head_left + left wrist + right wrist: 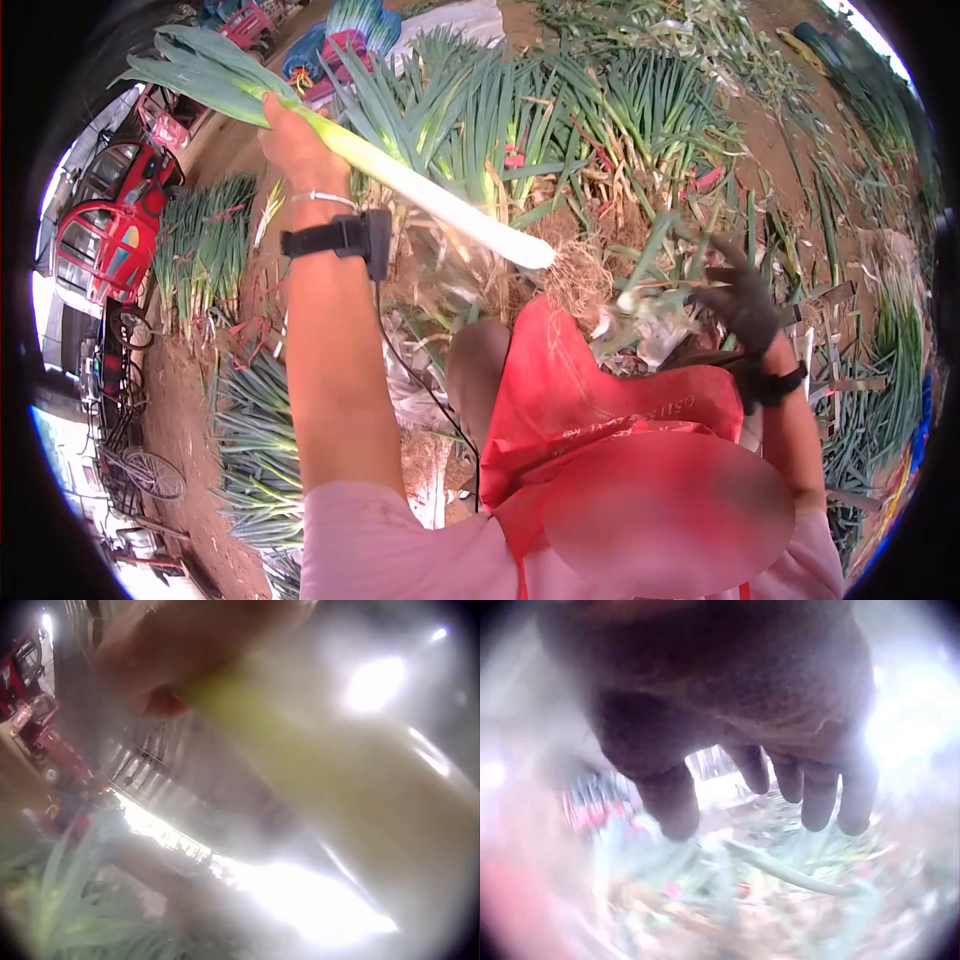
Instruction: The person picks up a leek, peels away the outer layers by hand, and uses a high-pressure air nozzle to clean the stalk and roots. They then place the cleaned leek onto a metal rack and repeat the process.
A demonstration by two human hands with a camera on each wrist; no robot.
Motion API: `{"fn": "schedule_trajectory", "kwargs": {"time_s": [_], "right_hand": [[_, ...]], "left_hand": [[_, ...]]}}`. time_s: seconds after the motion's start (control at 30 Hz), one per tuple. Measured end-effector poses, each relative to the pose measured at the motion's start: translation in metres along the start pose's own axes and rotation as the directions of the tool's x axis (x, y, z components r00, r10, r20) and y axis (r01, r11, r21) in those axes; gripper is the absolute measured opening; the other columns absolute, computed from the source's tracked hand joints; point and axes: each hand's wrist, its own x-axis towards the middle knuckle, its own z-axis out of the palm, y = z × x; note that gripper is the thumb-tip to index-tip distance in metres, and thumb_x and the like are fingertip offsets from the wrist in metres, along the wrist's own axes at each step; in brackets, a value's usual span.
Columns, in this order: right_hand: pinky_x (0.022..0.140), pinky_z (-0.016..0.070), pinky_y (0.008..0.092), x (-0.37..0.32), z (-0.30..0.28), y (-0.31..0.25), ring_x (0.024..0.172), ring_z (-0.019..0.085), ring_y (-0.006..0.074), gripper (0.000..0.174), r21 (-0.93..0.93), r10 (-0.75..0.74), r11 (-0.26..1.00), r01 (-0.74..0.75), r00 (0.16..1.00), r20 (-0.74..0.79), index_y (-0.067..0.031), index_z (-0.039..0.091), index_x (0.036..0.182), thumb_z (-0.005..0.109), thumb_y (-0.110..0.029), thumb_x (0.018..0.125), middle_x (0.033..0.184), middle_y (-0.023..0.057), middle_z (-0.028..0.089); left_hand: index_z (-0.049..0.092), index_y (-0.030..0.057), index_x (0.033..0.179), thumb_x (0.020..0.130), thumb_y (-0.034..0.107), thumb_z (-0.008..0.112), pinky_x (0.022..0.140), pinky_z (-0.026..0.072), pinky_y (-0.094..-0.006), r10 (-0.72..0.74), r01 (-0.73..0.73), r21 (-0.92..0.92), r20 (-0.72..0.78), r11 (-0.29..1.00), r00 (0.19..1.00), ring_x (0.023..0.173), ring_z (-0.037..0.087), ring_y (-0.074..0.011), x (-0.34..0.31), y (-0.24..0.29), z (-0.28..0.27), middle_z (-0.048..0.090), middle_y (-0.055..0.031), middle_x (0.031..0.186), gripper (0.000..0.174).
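Note:
My bare left hand [303, 148] grips a long leek [430, 195] near where the white stalk turns green. Its leaves point to the upper left, and its bushy roots [580, 282] hang over the red apron [560, 370]. In the left wrist view the stalk [315, 765] is blurred and close, with a finger [180, 656] over it. My right hand [742, 305], in a dark glove, has its fingers spread and holds nothing. Just left of it is a loose green leaf [652, 255]. The right wrist view shows the gloved fingers [821, 799] pointing down above blurred leaves.
Bundles of leeks [500, 115] stand in front on the soil, with more bundles [255, 440] at the left and others [890, 370] at the right. Peeled leaves [650, 330] litter the ground by my knees. A red vehicle [115, 225] and a bicycle [150, 472] stand far left.

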Motion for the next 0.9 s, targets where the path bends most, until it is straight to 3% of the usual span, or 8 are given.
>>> {"fn": "schedule_trajectory", "kwargs": {"time_s": [0.07,0.1,0.17,0.27,0.43,0.53,0.8,0.9], "right_hand": [[0.082,0.0519,0.0347,-0.001,0.044,-0.06,0.1,0.058,0.0226,0.088,0.016,-0.251,0.967,0.253,0.951,0.179,-0.0083,0.026,0.145,0.076,-0.007,0.073,0.134,0.0146,0.045],[0.089,0.0486,0.0323,0.004,0.06,-0.075,0.11,0.053,0.0237,0.097,0.139,-0.122,0.986,0.09,0.962,0.243,-0.0057,0.03,0.143,0.085,-0.021,0.065,0.142,0.0169,0.038],[0.084,0.0487,0.0322,0.023,0.093,-0.043,0.099,0.059,0.0249,0.102,0.052,-0.213,0.977,0.207,0.951,0.224,0.0005,0.029,0.141,0.083,-0.04,0.065,0.118,0.024,0.057],[0.082,0.0478,0.0341,0.019,0.097,-0.046,0.091,0.06,0.0237,0.079,0.253,-0.051,0.967,-0.023,0.959,0.28,-0.0008,0.041,0.134,0.077,-0.037,0.073,0.103,0.0179,0.063],[0.068,0.0437,0.0323,-0.046,0.068,-0.071,0.072,0.049,0.0179,0.031,-0.015,-0.061,0.997,0.072,0.915,0.399,-0.0013,0.058,0.096,0.063,-0.03,0.087,0.083,0.0093,0.058],[0.069,0.0429,0.0325,-0.079,0.065,-0.069,0.074,0.048,0.0154,0.028,-0.16,0.016,0.985,0.057,0.908,0.418,-0.0012,0.058,0.096,0.061,-0.028,0.09,0.079,0.0082,0.054],[0.068,0.0427,0.0338,-0.13,0.034,-0.083,0.076,0.054,0.0272,0.023,0.109,-0.163,0.986,0.129,0.894,0.416,0.002,0.058,0.1,0.051,-0.018,0.093,0.085,0.014,0.056],[0.067,0.044,0.037,-0.163,0.02,-0.04,0.076,0.057,0.0289,0.023,0.097,-0.195,0.981,0.17,0.892,0.407,0.0024,0.06,0.097,0.05,-0.019,0.095,0.087,0.0147,0.059]], "left_hand": [[0.046,0.0027,0.101,0.093,0.042,0.046,0.057,0.0482,-0.0354,-0.106,0.115,-0.143,0.066,0.983,0.992,0.065,0.054,-0.0221,-0.019,0.014,0.007,0.051,-0.0098,0.074,0.04],[0.046,0.0027,0.101,0.093,0.042,0.046,0.057,0.0482,-0.0354,-0.09,0.101,-0.155,0.076,0.983,0.993,0.065,0.054,-0.0221,-0.024,0.018,0.01,0.051,-0.0098,0.074,0.04],[0.047,0.0042,0.108,0.093,0.043,0.048,0.059,0.0466,-0.0345,-0.132,0.206,-0.359,0.22,0.91,0.967,0.07,0.051,-0.0194,-0.033,0.02,0.013,0.049,-0.0081,0.083,0.042],[0.048,0.0057,0.106,0.096,0.045,0.042,0.058,0.0466,-0.0327,-0.13,0.239,-0.416,0.274,0.878,0.953,0.071,0.052,-0.018,-0.052,0.037,0.018,0.052,-0.0079,0.084,0.041],[0.046,0.0032,0.112,0.099,0.046,0.032,0.055,0.0462,-0.0319,-0.049,0.217,-0.412,0.381,0.885,0.923,0.067,0.051,-0.0186,-0.028,0.051,-0.01,0.057,-0.0132,0.087,0.047],[0.045,0.0009,0.116,0.1,0.043,0.03,0.053,0.0456,-0.0313,-0.073,0.172,-0.249,0.363,0.953,0.929,0.065,0.051,-0.0191,-0.031,0.049,-0.009,0.058,-0.0157,0.091,0.048],[0.048,-0.0077,0.105,0.099,0.039,0.037,0.055,0.051,-0.0381,-0.149,0.15,-0.001,0.096,0.989,0.984,0.061,0.058,-0.0276,0.007,0.028,-0.011,0.057,-0.0175,0.079,0.048],[0.05,-0.0065,0.109,0.097,0.043,0.037,0.063,0.0531,-0.0401,0.11,-0.15,0.39,0.124,0.909,0.986,0.074,0.063,-0.0292,0.055,0.029,-0.042,0.061,-0.0188,0.091,0.052]]}}
